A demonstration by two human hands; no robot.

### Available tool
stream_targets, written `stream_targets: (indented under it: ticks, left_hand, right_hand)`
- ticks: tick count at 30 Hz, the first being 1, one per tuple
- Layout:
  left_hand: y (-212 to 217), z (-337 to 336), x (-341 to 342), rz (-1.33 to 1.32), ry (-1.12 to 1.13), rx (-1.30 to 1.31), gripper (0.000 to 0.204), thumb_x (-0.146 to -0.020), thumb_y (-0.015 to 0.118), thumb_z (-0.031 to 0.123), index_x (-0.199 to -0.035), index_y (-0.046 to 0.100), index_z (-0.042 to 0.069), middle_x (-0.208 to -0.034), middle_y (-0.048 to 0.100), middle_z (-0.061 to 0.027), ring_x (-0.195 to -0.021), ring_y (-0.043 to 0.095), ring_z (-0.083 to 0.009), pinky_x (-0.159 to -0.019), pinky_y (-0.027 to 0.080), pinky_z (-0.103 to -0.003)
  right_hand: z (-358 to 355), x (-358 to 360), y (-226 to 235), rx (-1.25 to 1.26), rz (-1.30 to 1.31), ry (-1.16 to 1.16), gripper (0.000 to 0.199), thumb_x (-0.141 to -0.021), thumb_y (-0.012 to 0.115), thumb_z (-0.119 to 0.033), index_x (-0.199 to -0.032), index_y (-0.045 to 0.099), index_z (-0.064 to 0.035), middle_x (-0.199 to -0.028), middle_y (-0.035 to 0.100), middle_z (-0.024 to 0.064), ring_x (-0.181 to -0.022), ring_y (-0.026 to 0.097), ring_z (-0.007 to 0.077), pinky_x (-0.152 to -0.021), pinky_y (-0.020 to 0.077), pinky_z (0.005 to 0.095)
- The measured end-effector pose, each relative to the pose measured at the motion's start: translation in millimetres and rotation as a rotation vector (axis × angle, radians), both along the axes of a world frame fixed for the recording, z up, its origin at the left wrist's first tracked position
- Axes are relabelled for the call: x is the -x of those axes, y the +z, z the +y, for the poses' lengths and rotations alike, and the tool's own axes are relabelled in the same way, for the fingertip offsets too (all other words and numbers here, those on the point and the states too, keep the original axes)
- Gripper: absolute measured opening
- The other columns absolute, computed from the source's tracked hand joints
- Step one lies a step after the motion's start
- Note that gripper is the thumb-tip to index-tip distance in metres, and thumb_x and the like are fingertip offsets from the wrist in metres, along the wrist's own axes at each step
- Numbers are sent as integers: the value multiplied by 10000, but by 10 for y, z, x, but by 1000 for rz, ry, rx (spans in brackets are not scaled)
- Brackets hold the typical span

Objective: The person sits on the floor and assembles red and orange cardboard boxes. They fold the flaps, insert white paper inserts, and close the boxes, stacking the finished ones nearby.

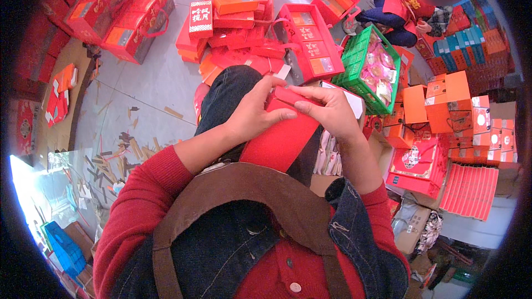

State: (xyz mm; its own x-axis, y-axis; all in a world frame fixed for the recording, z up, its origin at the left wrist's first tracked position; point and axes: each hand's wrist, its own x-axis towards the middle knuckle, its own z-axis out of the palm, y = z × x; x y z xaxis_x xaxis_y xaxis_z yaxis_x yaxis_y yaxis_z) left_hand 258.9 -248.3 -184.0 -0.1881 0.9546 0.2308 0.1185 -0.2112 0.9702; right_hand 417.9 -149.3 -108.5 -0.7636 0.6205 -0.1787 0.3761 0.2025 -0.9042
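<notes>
Here, on the left, red trays (130, 19) lie open on the floor (149, 88), within reach. The left hand (252, 115) pinches the top of a red box (282, 138) over the lap, steadying it; the right hand (332, 112) pinches its upper flap, fingers bent as if folding it. Further right, a green crate (354, 61) holds packets, orange boxes (443, 99) beyond.

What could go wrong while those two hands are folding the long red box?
The left hand and right hand pinch only the top end of the red box, so its flap could crease or tear. The lower end hangs over the lap with no grip on it, so it might slip down. Open red trays and a green crate sit close ahead; a dropped box could knock them.
</notes>
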Motion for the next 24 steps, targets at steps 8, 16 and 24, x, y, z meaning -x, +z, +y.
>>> stream_targets:
  ticks: [8, 16, 24]
  left_hand:
    - [21, -38, -11, -103, -23, -20, 454, -748, 729, 235, -1085, 515, 20, -1016, 568, -137, -969, 560, -243, -848, 434, -319]
    - [104, -94, -3, -13, 22, -66, 362, -772, 704, 183, -1060, 558, 19, -1036, 590, -123, -989, 567, -230, -861, 436, -312]
    - [-7, -96, -23, -18, 57, -156, 257, -776, 684, 84, -1003, 586, 13, -996, 598, -92, -965, 568, -199, -858, 434, -295]
  right_hand:
    - [-64, -9, -76, -28, 74, -87, 257, -755, 693, -61, -1007, 674, -11, -985, 676, 100, -911, 620, 141, -837, 475, 275]
    - [-180, -52, -125, -125, 130, -83, 217, -814, 639, -78, -1013, 665, 4, -1067, 647, 128, -1002, 597, 175, -894, 445, 291]
    - [-314, -181, -239, 64, 419, -303, 224, -852, 588, -56, -1050, 637, 33, -1109, 621, 155, -1058, 564, 196, -939, 416, 316]
